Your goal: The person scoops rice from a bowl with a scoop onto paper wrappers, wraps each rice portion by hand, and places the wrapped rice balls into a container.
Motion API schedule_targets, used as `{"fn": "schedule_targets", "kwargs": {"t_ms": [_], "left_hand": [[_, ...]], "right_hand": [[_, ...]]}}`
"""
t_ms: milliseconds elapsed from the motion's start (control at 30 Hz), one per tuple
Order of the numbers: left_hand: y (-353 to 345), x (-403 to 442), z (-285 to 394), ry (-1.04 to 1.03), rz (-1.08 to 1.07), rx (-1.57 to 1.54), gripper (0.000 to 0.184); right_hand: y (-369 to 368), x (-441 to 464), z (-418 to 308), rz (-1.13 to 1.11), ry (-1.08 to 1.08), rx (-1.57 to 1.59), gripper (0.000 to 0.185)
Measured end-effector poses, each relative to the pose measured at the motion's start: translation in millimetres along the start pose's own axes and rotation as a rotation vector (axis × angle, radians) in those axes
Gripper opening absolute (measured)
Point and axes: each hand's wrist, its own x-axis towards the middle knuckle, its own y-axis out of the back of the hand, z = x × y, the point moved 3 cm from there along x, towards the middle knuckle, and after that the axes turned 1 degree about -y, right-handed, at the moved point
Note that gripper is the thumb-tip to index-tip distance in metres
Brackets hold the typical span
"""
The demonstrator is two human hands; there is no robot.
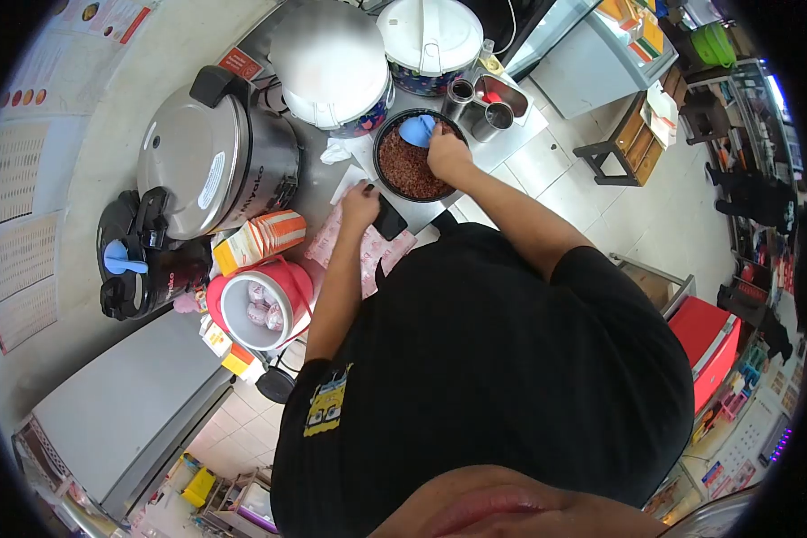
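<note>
My right hand (448,157) is closed on the handle of a blue rice scoop (416,131). The scoop rests over a round black bowl (378,179) filled with reddish-brown grainy food (409,163) that looks like cooked rice. To the left, my left hand (360,205) has its fingers curled at the counter, beside a black phone (389,218) and a white sheet of paper (345,182). What those fingers hold, if anything, cannot be made out. Pink patterned wrapping paper (374,255) lies under the phone and forearm.
Two white-lidded tubs (430,34) stand behind the bowl, with metal cups (491,122) at its right. A large Miyako rice cooker (197,161) is at left. Nearer stands a red-and-white bucket (233,314) holding wrapped portions (258,314), beside an orange-striped paper pack (260,240).
</note>
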Motion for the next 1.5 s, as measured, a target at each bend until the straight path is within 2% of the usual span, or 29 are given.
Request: {"fn": "schedule_targets", "kwargs": {"t_ms": [33,133,200,267,300,400,500,633,733,867,1000,1067,1233,1300,1500], "left_hand": [[-20.8,11.9,-7.2,0.050,-0.015,-0.142,0.044],[-25.3,14.2,18.1,0.052,-0.070,-0.082,0.040],[-25.5,9.2,28.4,0.114,-0.051,-0.153,0.036],[-27.4,3.9,29.3,0.294,0.076,-0.636,0.035],[-27.2,4.3,32.0,0.296,0.076,-0.637,0.035],[-23.1,1.2,39.5,0.350,0.063,-0.609,0.036],[-17.6,-3.3,43.5,0.363,0.078,-0.647,0.033],[-23.0,-2.4,31.6,0.396,0.063,-0.684,0.022],[-22.3,-5.4,31.3,0.413,0.040,-0.713,0.019],[-25.8,-6.5,31.7,0.409,0.045,-0.735,0.018],[-29.8,-8.1,31.4,0.415,0.058,-0.752,0.013],[-29.1,-8.1,33.1,0.411,0.031,-0.747,0.010],[-26.6,-5.3,31.6,0.452,-0.003,-0.778,0.008],[-30.2,-1.6,26.7,0.465,-0.026,-0.765,0.004],[-22.1,-3.9,40.6,0.498,0.002,-0.785,0.008]], "right_hand": [[-6.0,0.8,-1.5,-0.033,-0.021,0.034,0.051],[-16.0,-0.2,-2.6,-0.072,-0.032,0.063,0.052],[-26.0,-8.6,-3.6,-0.075,0.012,0.048,0.052],[-35.0,-23.2,-9.8,-0.064,0.096,-0.074,0.052],[-35.8,-29.4,-12.9,-0.120,0.141,-0.131,0.058],[-27.9,-46.4,-10.0,-0.186,0.243,-0.210,0.056],[-2.2,-43.2,-5.3,-0.176,0.200,-0.099,0.048],[9.0,-12.1,9.8,-0.212,0.197,-0.165,0.037],[18.0,-4.2,11.9,-0.203,0.081,-0.205,0.030],[12.3,-17.7,-4.5,-0.197,0.175,-0.351,0.025],[-32.2,-43.4,-20.9,-0.136,0.320,-0.476,0.023],[-60.9,-49.7,-23.5,-0.159,0.367,-0.472,0.023],[-49.8,-49.0,-40.9,-0.218,0.412,-0.437,0.022],[-32.4,-37.9,-41.7,-0.424,0.338,-0.320,0.027],[-21.8,-0.1,10.9,-0.494,0.242,-0.199,0.029]]}}
